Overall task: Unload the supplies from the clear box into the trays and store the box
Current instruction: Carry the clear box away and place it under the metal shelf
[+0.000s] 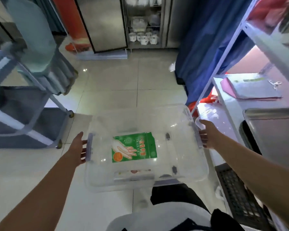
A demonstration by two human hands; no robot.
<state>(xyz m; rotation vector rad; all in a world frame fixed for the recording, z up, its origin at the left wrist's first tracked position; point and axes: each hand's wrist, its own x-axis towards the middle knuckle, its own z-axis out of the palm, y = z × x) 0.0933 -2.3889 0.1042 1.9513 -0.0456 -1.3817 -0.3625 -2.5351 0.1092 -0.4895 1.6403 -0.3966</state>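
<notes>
Clear plastic box [145,147], see-through on all sides, rounded corners, pale lavender latch handles on its two short ends. Held above the tiled floor [115,84], between a grey wheeled cart [23,114] and a white shelf unit [240,67]. Inside, flat on the bottom: a green packet [134,147] printed with hands and an orange disc; near the front wall, a long narrow packet [133,175], label blurred. Left hand [79,148]: fingers curled round the left handle. Right hand [207,135]: fingers wrapped over the right rim and handle. Metal tray [274,130] on the shelf at right, close to the box.
</notes>
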